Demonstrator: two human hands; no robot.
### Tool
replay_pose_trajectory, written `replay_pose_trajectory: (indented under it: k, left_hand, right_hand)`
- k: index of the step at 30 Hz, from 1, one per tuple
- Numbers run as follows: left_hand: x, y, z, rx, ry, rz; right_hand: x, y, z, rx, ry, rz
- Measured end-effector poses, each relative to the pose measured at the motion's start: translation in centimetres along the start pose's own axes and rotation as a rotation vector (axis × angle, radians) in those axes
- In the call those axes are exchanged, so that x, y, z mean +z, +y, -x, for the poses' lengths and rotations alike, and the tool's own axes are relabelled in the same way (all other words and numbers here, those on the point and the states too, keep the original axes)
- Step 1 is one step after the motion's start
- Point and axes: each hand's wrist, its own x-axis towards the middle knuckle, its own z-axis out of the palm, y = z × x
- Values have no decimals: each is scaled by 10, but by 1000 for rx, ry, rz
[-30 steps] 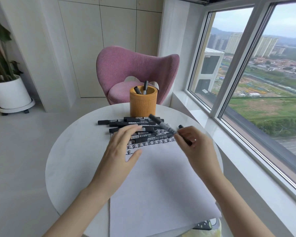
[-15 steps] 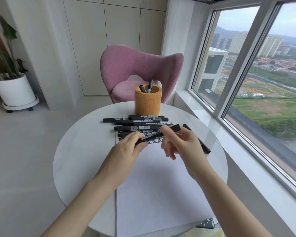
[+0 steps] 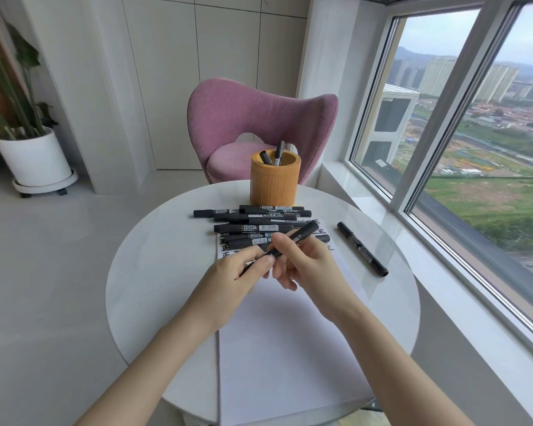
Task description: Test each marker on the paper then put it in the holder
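Your round white table (image 3: 154,272) stands by a pink chair (image 3: 259,118) and a tall window (image 3: 474,149), with paper (image 3: 283,348) across it. Your left hand (image 3: 240,272) and right hand (image 3: 308,265) pinch one marker (image 3: 302,234) over the paper, fingers curled round it, short of the orange holder (image 3: 274,186). A second ago your left hand lay flat.

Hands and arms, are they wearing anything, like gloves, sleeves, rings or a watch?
No. The left hand and right hand are bare: no gloves, no rings that I can see. The left arm and right arm are bare too, with no sleeves, watch or bracelet in view.
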Motion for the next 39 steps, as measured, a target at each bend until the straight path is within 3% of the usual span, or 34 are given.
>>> replay_pose_trajectory:
  k: [9, 15, 18, 22, 26, 29, 32, 39]
  left_hand:
    - [-4, 6, -1, -130, -107, 366]
    - [-7, 4, 1, -120, -97, 364]
    - [-9, 2, 2, -106, -32, 311]
    - [-19, -7, 4, -181, 99, 438]
    - [-18, -14, 15, -132, 118, 391]
    - [-15, -18, 18, -40, 92, 258]
    - [-15, -21, 18, -57, 168, 180]
    - [-14, -22, 17, -138, 230, 142]
  right_hand:
    - [3, 0, -1, -34, -46, 23]
    - [3, 2, -3, -46, -34, 1]
    - [3, 2, -7, -28, 77, -63]
    - [-13, 1, -16, -30, 269, -155]
    - [-16, 8, -21, -1, 338, 22]
    - [-7, 16, -26, 81, 359, 16]
    - [-1, 19, -28, 135, 334, 46]
    - [2, 28, -26, 13, 406, 205]
